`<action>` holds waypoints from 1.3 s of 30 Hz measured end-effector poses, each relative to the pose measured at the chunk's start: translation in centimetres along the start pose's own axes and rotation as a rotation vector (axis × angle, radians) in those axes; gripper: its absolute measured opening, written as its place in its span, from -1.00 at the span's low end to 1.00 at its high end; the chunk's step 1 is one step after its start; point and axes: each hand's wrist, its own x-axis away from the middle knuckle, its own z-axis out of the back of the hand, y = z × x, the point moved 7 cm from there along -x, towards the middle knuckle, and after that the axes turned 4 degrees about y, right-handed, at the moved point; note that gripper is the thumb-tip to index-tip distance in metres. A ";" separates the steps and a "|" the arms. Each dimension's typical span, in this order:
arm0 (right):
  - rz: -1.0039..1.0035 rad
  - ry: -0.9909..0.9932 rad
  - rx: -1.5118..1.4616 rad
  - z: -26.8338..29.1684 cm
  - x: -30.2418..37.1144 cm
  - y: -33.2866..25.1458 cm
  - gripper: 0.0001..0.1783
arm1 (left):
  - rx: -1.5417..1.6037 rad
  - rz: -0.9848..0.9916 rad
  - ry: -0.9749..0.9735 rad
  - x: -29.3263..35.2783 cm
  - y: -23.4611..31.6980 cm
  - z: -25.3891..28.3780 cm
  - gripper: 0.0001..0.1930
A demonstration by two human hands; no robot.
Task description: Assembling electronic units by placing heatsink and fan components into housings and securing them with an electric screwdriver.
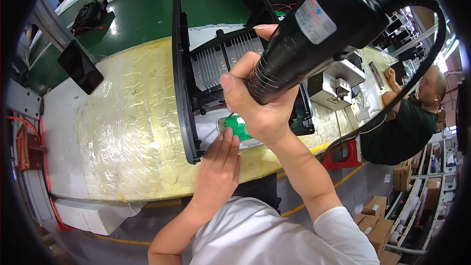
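Observation:
My right hand (pixel 269 115) is wrapped around a large black electric screwdriver (pixel 294 51), which tilts down toward a small green circuit board (pixel 238 126). The tool's tip is mostly hidden behind that hand, so I cannot tell whether it touches the board. My left hand (pixel 219 172) lies with its fingers stretched out, fingertips at the near left edge of the board. The board sits in the near part of a black housing (pixel 182 83). Farther back in the housing is a grey finned heat sink (pixel 208 68).
A film-covered bench (pixel 132 103) carries the housing. At its left stands a dark screen (pixel 81 66); to the right, a metal box (pixel 329 88). A thick black cable (pixel 439 34) arcs down on the right. A co-worker (pixel 405 122) sits beyond, with cartons (pixel 378 206) on the floor.

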 end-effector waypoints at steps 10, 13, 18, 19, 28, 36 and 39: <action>0.000 0.156 -0.111 4.4 -1.3 -3.5 -0.63 | 0.032 -0.041 0.018 -1.5 0.6 -0.9 -0.52; 0.204 0.137 -0.366 9.8 -3.3 -9.6 -0.87 | -0.026 0.019 -0.057 -1.7 0.4 -0.8 -0.52; 0.360 0.432 0.234 20.4 -4.6 -14.3 -0.92 | -0.027 -0.005 -0.014 -1.5 0.4 -1.1 -0.53; 0.343 0.410 0.217 22.5 -4.8 -13.2 -0.60 | -0.028 -0.013 -0.018 -1.6 0.4 -1.1 -0.53; 0.151 0.388 0.314 26.4 -4.9 -8.1 -0.09 | -0.015 0.040 -0.025 -1.4 0.2 -0.8 -0.43; 0.159 0.258 0.028 19.6 -1.9 -13.8 -0.76 | -0.108 -0.011 -0.032 -1.0 0.7 0.0 -0.52; 0.278 0.192 -0.141 16.1 -0.6 -18.3 -0.69 | -0.077 -0.015 -0.013 -1.1 0.9 -0.2 -0.52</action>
